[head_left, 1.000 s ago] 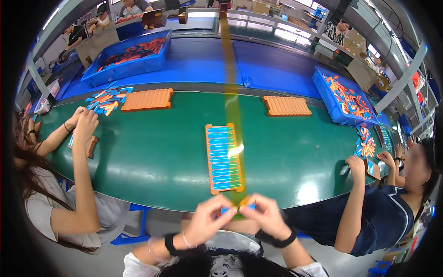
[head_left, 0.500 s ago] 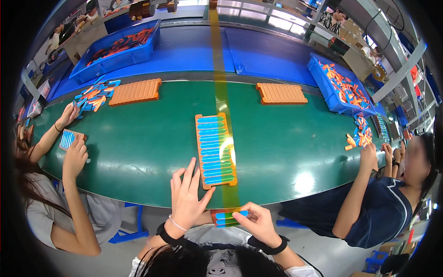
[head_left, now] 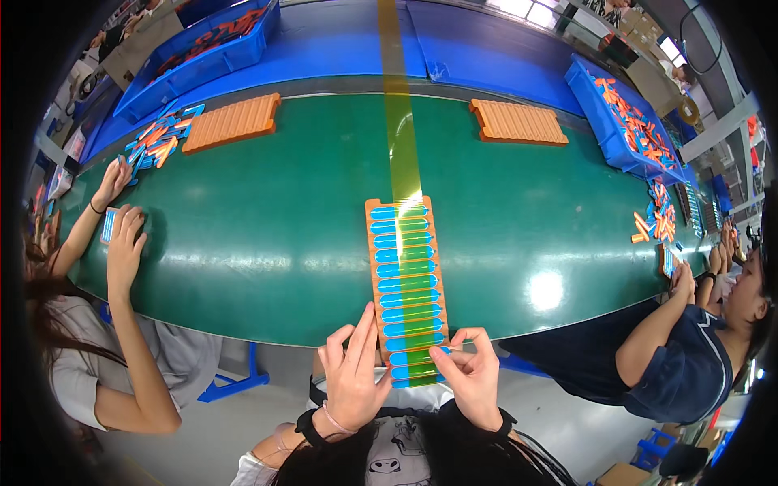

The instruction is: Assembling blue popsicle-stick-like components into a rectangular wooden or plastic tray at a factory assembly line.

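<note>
A long orange grooved tray (head_left: 371,279) lies lengthwise in front of me, its slots filled with blue round-ended strips (head_left: 391,286). A band of see-through amber tape (head_left: 403,146) runs down over them from the far side. My left hand (head_left: 350,373) rests against the tray's near left side, fingers stretched out and holding nothing. At the near end, past the table edge, my right hand (head_left: 474,374) pinches the taped blue strips, thumb on top and fingers along the right side. What lies beneath that end is hidden.
Two more orange grooved trays (head_left: 232,123) (head_left: 521,121) stand farther back. Blue bins (head_left: 263,36) (head_left: 620,146) hold loose pieces, with piles (head_left: 158,146) (head_left: 660,212) in front. Co-workers' hands (head_left: 127,243) (head_left: 683,283) work at both sides of the green table (head_left: 267,227).
The filled tray has come nearer to me, and its near end now meets the taped strips at my right hand. My left hand's fingers have drawn together along its side.
</note>
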A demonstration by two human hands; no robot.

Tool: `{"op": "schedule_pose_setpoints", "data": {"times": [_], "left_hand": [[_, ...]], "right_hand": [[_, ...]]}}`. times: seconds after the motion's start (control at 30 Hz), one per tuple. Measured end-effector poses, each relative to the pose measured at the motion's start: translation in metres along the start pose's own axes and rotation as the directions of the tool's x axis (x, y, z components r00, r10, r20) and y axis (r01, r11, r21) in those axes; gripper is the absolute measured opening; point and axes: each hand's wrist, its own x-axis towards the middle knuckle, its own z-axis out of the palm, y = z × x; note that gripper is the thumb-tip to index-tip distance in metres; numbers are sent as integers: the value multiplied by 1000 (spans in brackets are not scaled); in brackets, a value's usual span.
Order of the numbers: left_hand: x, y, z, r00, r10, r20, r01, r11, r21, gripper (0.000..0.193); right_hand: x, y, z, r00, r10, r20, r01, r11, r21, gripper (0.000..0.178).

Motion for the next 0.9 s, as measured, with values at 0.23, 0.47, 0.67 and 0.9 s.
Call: {"op": "schedule_pose_setpoints", "data": {"times": [0.23, 0.47, 0.67, 0.9], "left_hand": [[5, 0, 3, 1000, -24, -17, 23, 999, -24, 67], [9, -28, -3, 917, 382, -116, -379, 924, 45, 56], [23, -43, -17, 747, 649, 144, -665, 733, 147, 40], [31, -31, -27, 723, 654, 222, -689, 706, 164, 40]], "right_hand": [[7, 3, -1, 1000, 12, -21, -13, 1000, -12, 24], [8, 3, -1, 999, 13, -41, -11, 999, 39, 26], [9, 1, -4, 1000, 15, -2, -15, 1000, 4, 25], [16, -39, -16, 970, -230, -82, 187, 915, -358, 17]]}}
